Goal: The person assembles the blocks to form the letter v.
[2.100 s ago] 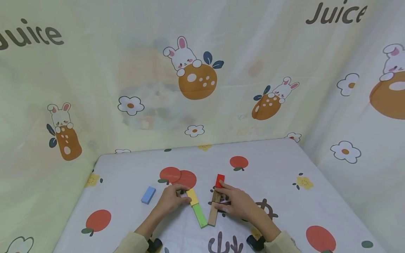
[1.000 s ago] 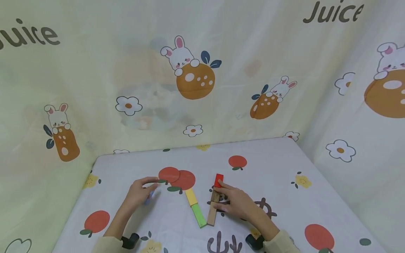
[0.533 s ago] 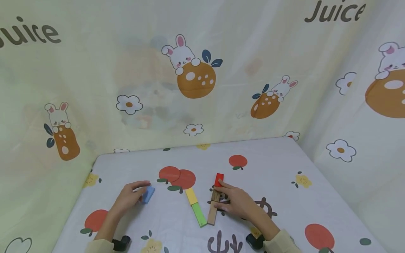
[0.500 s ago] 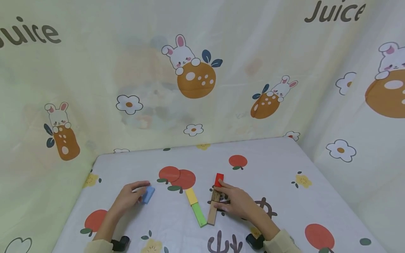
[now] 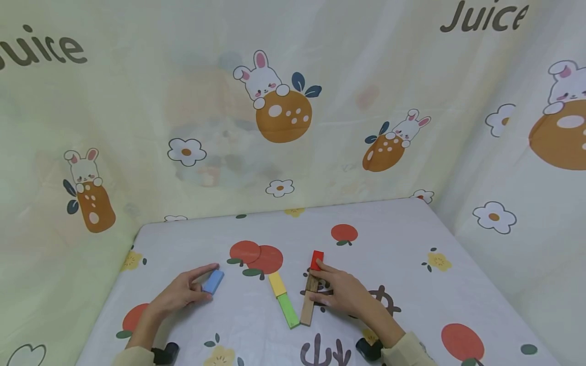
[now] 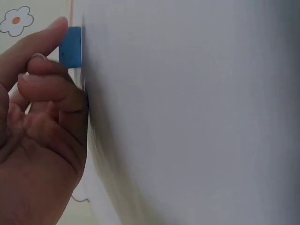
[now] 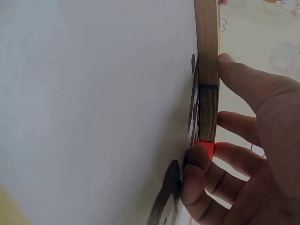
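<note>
Beside the blue block (image 5: pixel 214 281) at the left of the table, my left hand (image 5: pixel 176 294) spreads its index finger along the far end and its thumb near the close end. The left wrist view shows that block (image 6: pixel 70 47) by the straight index fingertip, the other fingers curled. My right hand (image 5: pixel 342 292) rests its fingertips along a slanting row: red block (image 5: pixel 317 259), dark wood block (image 5: pixel 312 282), light wood block (image 5: pixel 307 313). A yellow block (image 5: pixel 276 284) and a green block (image 5: pixel 288 311) form the other side of a V.
A white cloth printed with fruit and flowers covers the table (image 5: pixel 389 244). Patterned curtains (image 5: pixel 206 91) hang behind it and along both sides. Each wrist carries a black camera mount (image 5: pixel 370 349).
My left hand has let go of the yellow block and moved left to the blue block, its index finger and thumb now spread around it. The right hand and the V have stayed put.
</note>
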{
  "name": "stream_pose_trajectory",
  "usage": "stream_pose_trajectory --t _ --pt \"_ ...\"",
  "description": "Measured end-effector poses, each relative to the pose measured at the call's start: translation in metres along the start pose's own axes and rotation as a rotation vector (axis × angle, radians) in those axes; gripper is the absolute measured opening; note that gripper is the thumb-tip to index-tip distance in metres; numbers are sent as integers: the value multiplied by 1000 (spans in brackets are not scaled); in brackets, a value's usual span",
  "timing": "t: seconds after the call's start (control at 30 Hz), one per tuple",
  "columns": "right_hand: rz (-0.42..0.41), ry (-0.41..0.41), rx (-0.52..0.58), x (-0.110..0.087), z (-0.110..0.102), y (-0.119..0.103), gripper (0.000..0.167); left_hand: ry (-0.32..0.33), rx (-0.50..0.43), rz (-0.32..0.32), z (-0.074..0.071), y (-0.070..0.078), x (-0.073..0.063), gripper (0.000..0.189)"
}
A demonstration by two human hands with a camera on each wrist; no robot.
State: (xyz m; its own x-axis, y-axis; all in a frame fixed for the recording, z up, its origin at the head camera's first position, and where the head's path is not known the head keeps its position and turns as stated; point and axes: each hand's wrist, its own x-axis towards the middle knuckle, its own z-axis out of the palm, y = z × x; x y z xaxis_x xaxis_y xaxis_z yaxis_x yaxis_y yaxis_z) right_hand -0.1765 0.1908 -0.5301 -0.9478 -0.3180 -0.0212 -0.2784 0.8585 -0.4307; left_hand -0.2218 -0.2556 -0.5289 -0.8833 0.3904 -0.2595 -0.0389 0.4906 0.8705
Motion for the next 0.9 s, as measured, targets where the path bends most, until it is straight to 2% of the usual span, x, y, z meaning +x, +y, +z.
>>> stream_pose_trajectory --t 0.13,0.4,0.67,0.9 --pt "-3 -1 -3 0 0 -1 68 -19 35 26 -1 1 1 80" --pt "0 -3 -7 0 0 -1 69 8 49 7 1 3 2 76" --pt "-4 -8 -2 0 0 0 68 86 82 -49 7 4 1 72" --pt "2 -14 -3 0 0 0 68 128 127 -64 9 4 3 70"
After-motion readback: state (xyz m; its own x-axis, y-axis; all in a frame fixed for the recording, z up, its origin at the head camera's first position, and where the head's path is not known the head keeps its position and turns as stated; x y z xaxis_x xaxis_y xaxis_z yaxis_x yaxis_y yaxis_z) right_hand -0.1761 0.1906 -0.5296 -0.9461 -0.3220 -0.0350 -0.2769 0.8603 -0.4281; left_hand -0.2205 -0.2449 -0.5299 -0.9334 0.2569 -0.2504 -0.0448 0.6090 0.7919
